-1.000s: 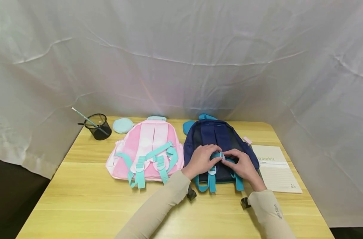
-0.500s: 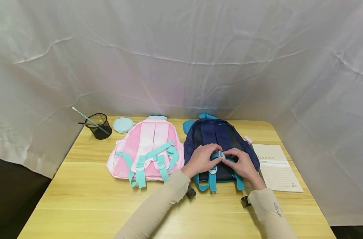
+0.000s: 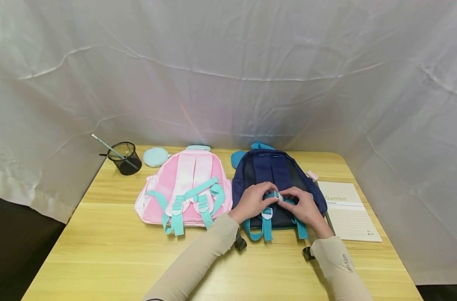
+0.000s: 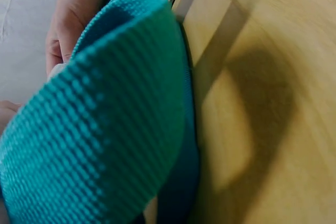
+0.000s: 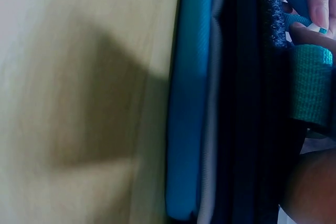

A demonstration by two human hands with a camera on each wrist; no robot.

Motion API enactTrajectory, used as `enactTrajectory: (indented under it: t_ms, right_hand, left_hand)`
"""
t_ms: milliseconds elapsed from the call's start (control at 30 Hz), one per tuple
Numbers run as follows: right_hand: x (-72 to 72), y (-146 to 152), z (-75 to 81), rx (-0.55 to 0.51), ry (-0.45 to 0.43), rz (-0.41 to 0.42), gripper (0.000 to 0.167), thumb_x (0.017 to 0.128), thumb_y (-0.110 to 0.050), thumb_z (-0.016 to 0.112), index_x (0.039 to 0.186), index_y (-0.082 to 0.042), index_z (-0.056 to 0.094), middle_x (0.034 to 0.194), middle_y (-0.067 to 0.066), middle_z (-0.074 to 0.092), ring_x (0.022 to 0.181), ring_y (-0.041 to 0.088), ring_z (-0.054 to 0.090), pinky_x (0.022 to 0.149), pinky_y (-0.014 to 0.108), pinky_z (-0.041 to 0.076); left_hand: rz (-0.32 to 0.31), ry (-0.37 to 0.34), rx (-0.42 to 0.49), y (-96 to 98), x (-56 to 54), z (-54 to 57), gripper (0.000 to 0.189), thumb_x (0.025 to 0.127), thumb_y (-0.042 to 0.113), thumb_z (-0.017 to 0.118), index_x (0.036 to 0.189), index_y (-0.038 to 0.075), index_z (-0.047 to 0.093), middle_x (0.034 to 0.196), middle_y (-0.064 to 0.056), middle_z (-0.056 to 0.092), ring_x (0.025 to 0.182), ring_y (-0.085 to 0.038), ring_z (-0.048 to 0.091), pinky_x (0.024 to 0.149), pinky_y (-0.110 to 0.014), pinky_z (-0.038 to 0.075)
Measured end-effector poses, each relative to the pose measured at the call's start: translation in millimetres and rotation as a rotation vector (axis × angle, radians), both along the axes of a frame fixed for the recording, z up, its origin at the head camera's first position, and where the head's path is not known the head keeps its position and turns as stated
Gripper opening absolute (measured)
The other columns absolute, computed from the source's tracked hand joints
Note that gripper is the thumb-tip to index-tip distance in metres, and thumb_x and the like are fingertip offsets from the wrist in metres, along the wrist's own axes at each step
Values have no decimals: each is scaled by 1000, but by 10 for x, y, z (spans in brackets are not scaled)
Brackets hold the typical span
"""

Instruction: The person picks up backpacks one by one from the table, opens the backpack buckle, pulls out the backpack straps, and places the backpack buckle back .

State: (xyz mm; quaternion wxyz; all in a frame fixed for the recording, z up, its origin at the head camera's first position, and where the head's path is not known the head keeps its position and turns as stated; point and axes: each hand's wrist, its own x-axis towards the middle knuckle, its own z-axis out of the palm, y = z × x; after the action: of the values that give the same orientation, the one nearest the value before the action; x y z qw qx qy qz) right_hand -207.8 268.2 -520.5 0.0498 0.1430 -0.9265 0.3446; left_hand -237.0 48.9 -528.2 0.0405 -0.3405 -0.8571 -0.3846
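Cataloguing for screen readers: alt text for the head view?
A person's left hand and right hand pinch a blue webbing strap at its white buckle over a navy fabric backpack, beside a pink fabric backpack on a yellow wood-grain table.

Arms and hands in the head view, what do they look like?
Left hand and right hand are ungloved. The left sleeve and right sleeve are long and beige; the right one bears dark lettering. A small black piece shows beside each cuff.

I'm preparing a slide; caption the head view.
Left grip and right grip hold a blue strap at its buckle over a navy backpack beside a pink backpack.
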Motion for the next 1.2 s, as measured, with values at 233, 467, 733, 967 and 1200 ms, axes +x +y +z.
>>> enactTrajectory:
  t_ms: [233,467,733,967,1200]
  right_hand:
    - [-9,-19,-35,21,-25,13,25,93,-24,80,116,-14,78,109,4,72,97,22,65,85,38,53]
    - [-25,-29,-80,21,-25,3,24,91,-24,82,112,-14,78,106,3,72,95,21,65,84,39,53]
    - [-34,-20,-85,11,-41,5,20,92,-22,81,109,-15,77,103,3,70,92,20,63,83,37,52]
    - [-38,-18,-102,1,-37,7,16,91,-20,81,106,-15,76,101,2,69,92,20,63,83,37,52]
    - [-44,-23,-128,-9,-27,11,13,92,-21,81,103,-17,76,99,2,68,90,19,62,81,35,51]
  left_hand:
    - [1,-89,44,-23,17,-82,22,104,37,63,122,24,65,117,6,68,106,-10,66,92,-25,53]
    - [10,-72,46,-38,16,-153,22,104,37,63,123,26,64,120,7,69,106,-9,66,91,-23,53]
    - [11,-53,49,-39,18,-162,23,104,37,64,123,25,65,118,6,70,105,-9,67,91,-24,53]
    - [11,-51,42,-33,0,-191,22,103,38,64,123,27,65,118,8,70,106,-8,67,91,-24,53]
    - [15,-44,37,-47,-3,-201,22,103,38,65,122,27,66,117,8,71,105,-8,67,90,-23,53]
